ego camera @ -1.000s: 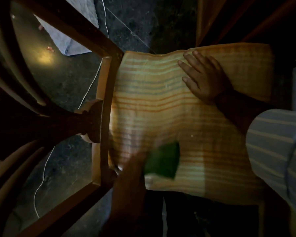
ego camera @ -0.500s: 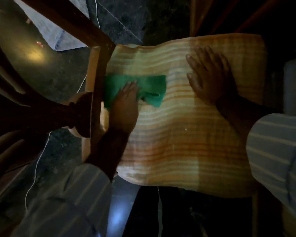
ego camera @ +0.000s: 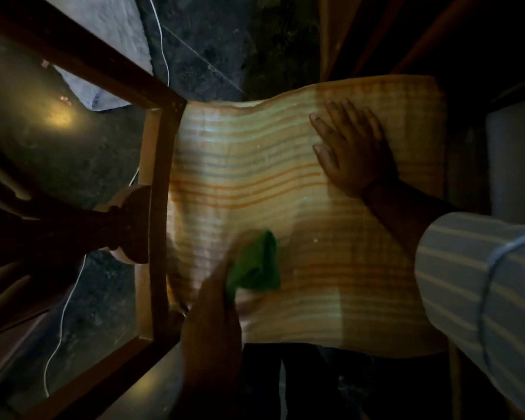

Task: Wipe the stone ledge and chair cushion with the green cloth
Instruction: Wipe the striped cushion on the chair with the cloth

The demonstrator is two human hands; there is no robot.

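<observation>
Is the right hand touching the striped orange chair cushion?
Touching. The head view shows the right hand lying flat, fingers spread, on the striped orange chair cushion, no gap visible.

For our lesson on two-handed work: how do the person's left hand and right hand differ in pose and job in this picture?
The right hand lies flat with fingers spread on the far part of the striped cushion; the left hand is closed on the green cloth near the cushion's near edge. The right hand looks sharp; the left hand is blurred. Both rest on the cushion.
</observation>
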